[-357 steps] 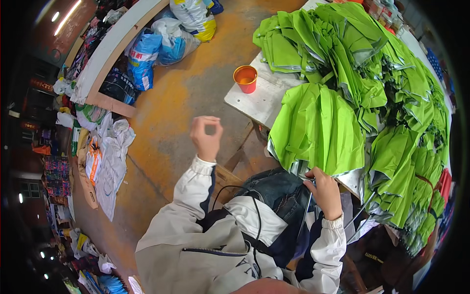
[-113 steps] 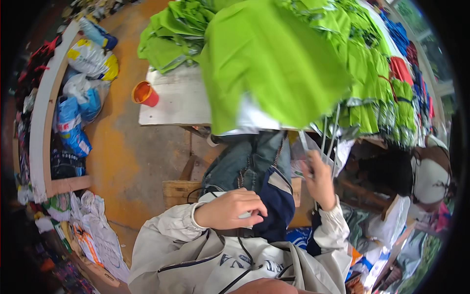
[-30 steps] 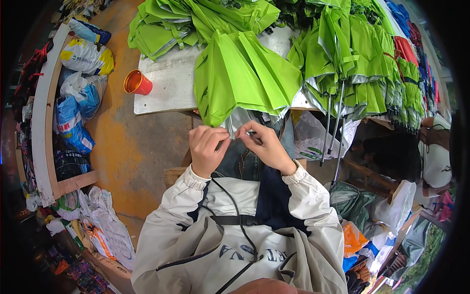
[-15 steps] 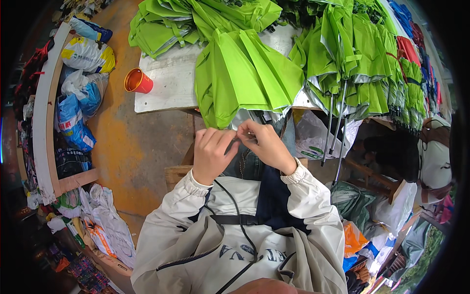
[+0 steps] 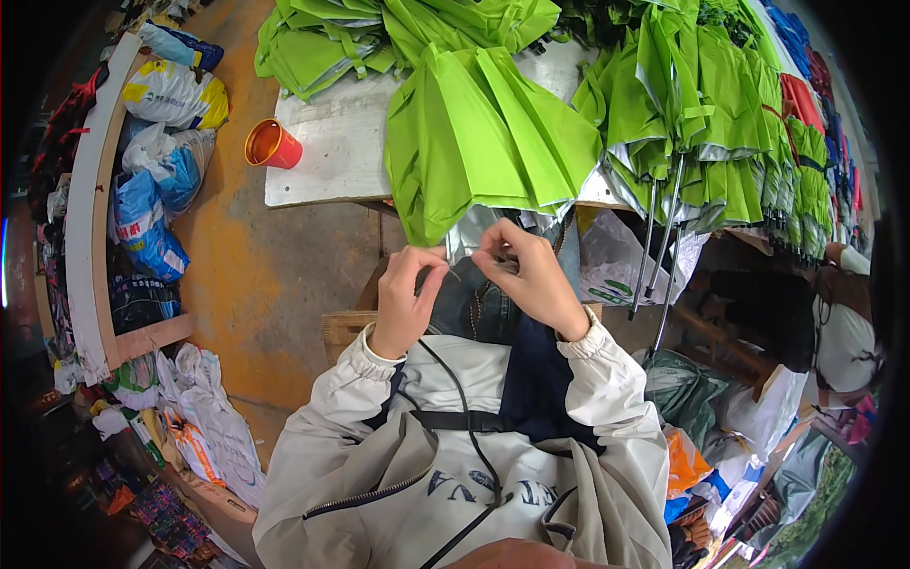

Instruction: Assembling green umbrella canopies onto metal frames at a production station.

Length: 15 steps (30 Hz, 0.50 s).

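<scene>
1. left hand [image 5: 406, 296]: palm half turned in, fingers bent, thumb tip brought up close to the fingertips like a small pinch. can't tell if anything is really in it, the tips are too small to read. there's a thin sliver of something right by them, no idea what it is.
2. right hand [image 5: 533, 277]: fingers curled loosely, thumb tucked in toward the index finger, so neither a flat palm nor a full fist. can't tell if it's grasping anything either.
3. the two hands face each other with a small gap between them, just past the near edge of the bench [image 5: 327, 175] and over the person's lap.
4. the green umbrella canopy [image 5: 488, 133] is right in front of them, part-folded in long pleats. it lies on the bench with its lower edge hanging over the near side, silver lining [image 5: 466, 232] showing just beside the fingertips.
5. more green canopies [image 5: 701, 114] are heaped on the right part of the bench, with metal shafts [image 5: 674, 237] poking down past the edge.
6. red cup [image 5: 275, 144] sits at the bench's left edge, tilted-looking in this wide view, well apart from both hands.
7. stuffed plastic bags [image 5: 175, 95] are off to the left, past the orange-stained floor [image 5: 232, 294].
</scene>
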### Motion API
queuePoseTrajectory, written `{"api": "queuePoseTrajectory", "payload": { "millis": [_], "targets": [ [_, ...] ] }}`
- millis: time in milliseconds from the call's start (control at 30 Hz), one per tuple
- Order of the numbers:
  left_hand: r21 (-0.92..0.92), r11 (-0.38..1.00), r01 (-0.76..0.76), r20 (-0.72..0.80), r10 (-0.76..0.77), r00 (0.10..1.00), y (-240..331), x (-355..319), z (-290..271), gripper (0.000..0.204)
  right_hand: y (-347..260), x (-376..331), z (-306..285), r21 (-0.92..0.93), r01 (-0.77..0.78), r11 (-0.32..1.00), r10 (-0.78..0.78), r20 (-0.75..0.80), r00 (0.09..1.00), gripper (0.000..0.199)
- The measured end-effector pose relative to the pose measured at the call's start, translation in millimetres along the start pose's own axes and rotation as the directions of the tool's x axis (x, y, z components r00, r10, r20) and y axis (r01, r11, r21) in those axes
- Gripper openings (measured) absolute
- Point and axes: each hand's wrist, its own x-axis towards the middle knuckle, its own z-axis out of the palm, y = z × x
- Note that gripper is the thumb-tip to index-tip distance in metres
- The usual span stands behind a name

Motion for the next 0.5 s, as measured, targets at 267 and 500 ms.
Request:
{"api": "queuePoseTrajectory", "payload": {
  "millis": [267,500],
  "targets": [
    [-0.204,0.97,0.132,0.046,-0.125,0.991,-7,-5,0,0.006,-11,-15,-4,-0.262,0.07,0.962,-0.068,0.015,0.998,0.031],
    [-0.175,0.977,0.124,0.064,-0.114,0.991,-9,-6,-2,0.008,-28,-15,-10,-0.461,0.124,0.879,-0.084,0.105,0.991,0.035]
  ]
}}
